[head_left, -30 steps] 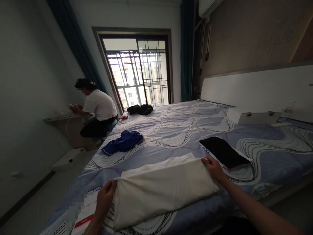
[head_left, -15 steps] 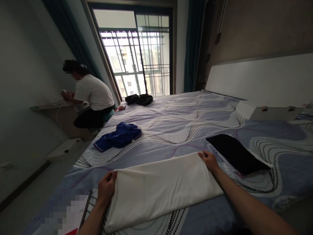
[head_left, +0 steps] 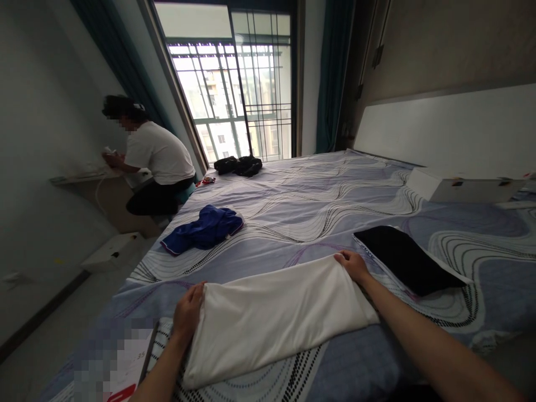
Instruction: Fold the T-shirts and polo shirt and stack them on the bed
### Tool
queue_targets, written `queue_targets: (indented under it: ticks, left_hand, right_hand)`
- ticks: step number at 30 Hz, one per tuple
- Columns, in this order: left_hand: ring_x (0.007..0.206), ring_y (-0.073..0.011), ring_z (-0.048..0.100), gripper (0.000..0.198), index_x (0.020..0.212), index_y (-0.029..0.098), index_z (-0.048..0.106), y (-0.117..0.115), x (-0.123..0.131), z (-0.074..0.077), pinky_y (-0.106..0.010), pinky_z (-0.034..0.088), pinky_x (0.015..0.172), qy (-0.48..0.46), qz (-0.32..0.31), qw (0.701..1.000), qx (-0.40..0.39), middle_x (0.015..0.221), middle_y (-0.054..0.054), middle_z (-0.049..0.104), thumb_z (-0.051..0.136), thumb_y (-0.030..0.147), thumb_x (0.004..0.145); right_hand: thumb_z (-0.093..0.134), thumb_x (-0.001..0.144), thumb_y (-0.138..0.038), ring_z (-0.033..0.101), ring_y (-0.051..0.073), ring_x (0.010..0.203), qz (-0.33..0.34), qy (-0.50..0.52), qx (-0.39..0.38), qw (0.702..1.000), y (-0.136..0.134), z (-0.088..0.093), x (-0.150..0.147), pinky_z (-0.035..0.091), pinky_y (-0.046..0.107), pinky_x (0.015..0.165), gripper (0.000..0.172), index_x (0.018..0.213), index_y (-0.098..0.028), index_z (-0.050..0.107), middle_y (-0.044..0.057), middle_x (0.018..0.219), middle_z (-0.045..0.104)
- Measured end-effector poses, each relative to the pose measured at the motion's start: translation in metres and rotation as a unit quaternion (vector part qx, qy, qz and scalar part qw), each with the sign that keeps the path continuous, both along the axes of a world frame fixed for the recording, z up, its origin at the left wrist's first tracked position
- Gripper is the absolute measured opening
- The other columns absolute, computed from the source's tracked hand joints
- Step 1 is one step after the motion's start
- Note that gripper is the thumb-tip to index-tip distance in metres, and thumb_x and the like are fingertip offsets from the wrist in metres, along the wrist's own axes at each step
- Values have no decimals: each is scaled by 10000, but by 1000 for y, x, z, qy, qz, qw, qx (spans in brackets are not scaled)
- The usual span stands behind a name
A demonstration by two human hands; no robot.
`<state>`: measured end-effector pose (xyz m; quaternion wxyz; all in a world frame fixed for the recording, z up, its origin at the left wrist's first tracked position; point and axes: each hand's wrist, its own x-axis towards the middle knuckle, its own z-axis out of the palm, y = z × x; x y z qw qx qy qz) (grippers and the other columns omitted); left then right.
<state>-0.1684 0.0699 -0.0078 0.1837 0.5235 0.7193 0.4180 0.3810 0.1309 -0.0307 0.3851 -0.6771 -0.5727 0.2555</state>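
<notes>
A folded white cloth lies across the near edge of the bed, which has a blue-grey wavy-patterned sheet. My left hand grips the cloth's left end, fingers curled round its edge. My right hand pinches the cloth's far right corner and presses it onto the sheet. Both forearms reach in from the bottom of the view.
A folded black garment lies just right of my right hand. A crumpled blue garment sits mid-bed, dark clothes at the far end, a white box by the headboard. Another person crouches at a wall shelf on the left. A paper lies by my left arm.
The cloth's upper layer has been laid down flat, so the second layer no longer sticks out behind. Both hands stay on the ends and have shifted slightly away from me.
</notes>
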Motion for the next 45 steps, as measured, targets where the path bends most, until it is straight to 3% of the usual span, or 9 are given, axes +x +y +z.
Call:
queue_targets:
  ticks: [6,10,14,17,26,30,36,41,45]
  left_hand:
    - [856,-243,699,480,1082,155,704,4,-4,10,-346,560,801,-3,24,1000,-16,928,-79,759,565,389,686]
    - [1081,-298,656,627,1328,98,566,12,32,35,-472,503,989,43,81,995,39,1224,-171,681,514,277,729]
    - [1363,-234,489,510,1362,174,569,-3,123,34,-438,370,1161,199,-148,959,138,1433,-110,581,356,248,905]
    - [1453,-271,381,532,1434,165,518,-25,168,12,-509,316,1185,309,-228,923,39,1521,-113,502,329,303,956]
    - [1495,-349,268,623,1537,208,373,-35,74,5,-568,240,1178,386,-54,911,-134,1624,-107,337,252,467,984]
    - [1486,-366,275,652,1544,204,357,-35,63,6,-583,237,1169,364,-10,919,-148,1630,-108,324,211,497,981]
    - [1480,-370,278,657,1531,182,382,-40,75,13,-589,228,1168,367,0,917,-157,1620,-115,344,245,489,966]
    - [1480,-370,278,651,1532,193,382,-39,71,11,-592,226,1170,360,-4,921,-147,1623,-112,340,257,491,966]
    - [1482,-392,267,648,1535,187,376,-38,74,16,-635,219,1160,363,-6,918,-160,1626,-135,325,246,486,975]
  right_hand:
    - [594,806,-372,692,246,958,-35,-57,-62,996,3,29,-4,499,315,851,302,959,-166,754,108,992,768]
    - [535,863,-264,499,314,1324,-102,-116,-33,987,-14,61,-73,350,453,1092,443,1272,-149,659,187,1343,629]
    - [406,972,-369,208,276,1512,85,-260,86,958,-67,56,-190,86,525,1216,595,1534,-175,387,121,1603,357]
    - [289,1010,-452,134,272,1533,188,-273,43,942,-99,34,-234,26,527,1221,623,1571,-182,313,81,1649,251]
    - [285,999,-523,132,281,1530,52,-356,-80,930,-69,25,-107,-5,502,1212,663,1583,-207,286,77,1662,212]
    - [254,1004,-535,105,281,1533,14,-348,-119,930,-57,26,-76,51,550,1201,657,1587,-233,269,57,1673,172]
    - [254,1009,-445,18,379,1530,-39,-377,-98,920,-73,33,-128,-114,702,1123,620,1586,-219,271,92,1676,134]
    - [374,906,-728,-26,433,1519,138,-338,-20,931,-116,24,-181,-133,806,1035,744,1568,-428,216,2,1683,80]
    - [399,808,-852,-53,463,1509,165,-329,-53,928,-124,29,-182,-151,828,1001,892,1569,-434,198,19,1684,45]
